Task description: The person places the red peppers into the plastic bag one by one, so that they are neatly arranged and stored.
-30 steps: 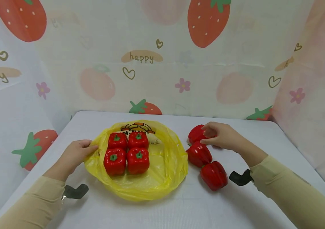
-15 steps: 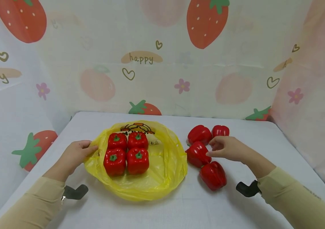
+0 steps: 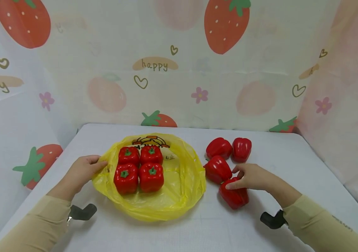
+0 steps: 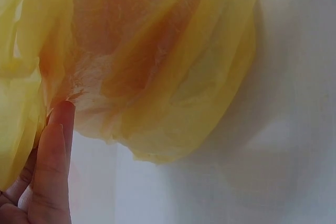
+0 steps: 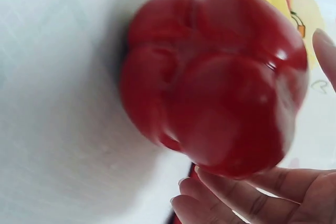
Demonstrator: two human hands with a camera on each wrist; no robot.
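Observation:
My left hand (image 3: 82, 171) pinches the left rim of a yellow plastic bag (image 3: 179, 206); its fingers (image 4: 55, 150) show against the film in the left wrist view. Inside the bag, several red bell peppers (image 3: 151, 176) stand upright in two rows, green stems up. Over the nearest loose bell pepper (image 3: 234, 199), right of the bag, is my right hand (image 3: 254, 176). In the right wrist view the thumb stands apart from this bell pepper (image 5: 226, 87), while the fingers (image 5: 247, 198) lie along its lower side; whether they touch it I cannot tell.
More loose red bell peppers lie right of the bag: one (image 3: 218, 169) beside its rim, one (image 3: 219, 148) behind that, and one (image 3: 242, 149) at the back right. The white table (image 3: 191, 234) is enclosed by strawberry-print cloth (image 3: 179, 87).
My right hand has moved from the rear loose bell peppers toward the nearest one, uncovering the back-right bell pepper. The left hand keeps holding the bag's rim.

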